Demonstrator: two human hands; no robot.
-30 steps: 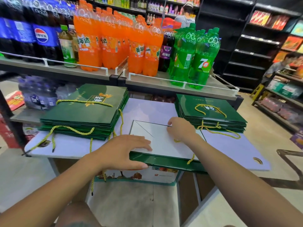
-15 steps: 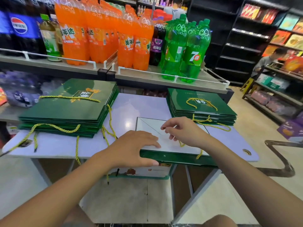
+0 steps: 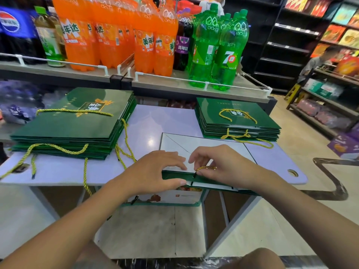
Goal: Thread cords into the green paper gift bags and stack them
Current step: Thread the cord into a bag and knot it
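A flattened green gift bag point(image 3: 219, 147) lies with its white inside up at the front edge of the white table point(image 3: 167, 121). My left hand point(image 3: 155, 171) presses flat on the bag's near edge, fingers spread. My right hand point(image 3: 221, 164) pinches a yellow cord point(image 3: 205, 168) at the green top band of the bag, its black tip pointing down at the band. A tall stack of green bags point(image 3: 77, 123) with cords lies on the left. A smaller stack point(image 3: 235, 119) with cords lies on the right.
A shelf point(image 3: 174, 82) with orange and green soda bottles runs just behind the table. A box point(image 3: 174, 197) sits under the table's front edge. Store shelving and a seated person point(image 3: 318, 63) stand to the right. Loose cord ends hang over the table's left front.
My right hand has moved from the far part of the bag to its near edge, bringing the cord. My left hand has slid right and closer to it.
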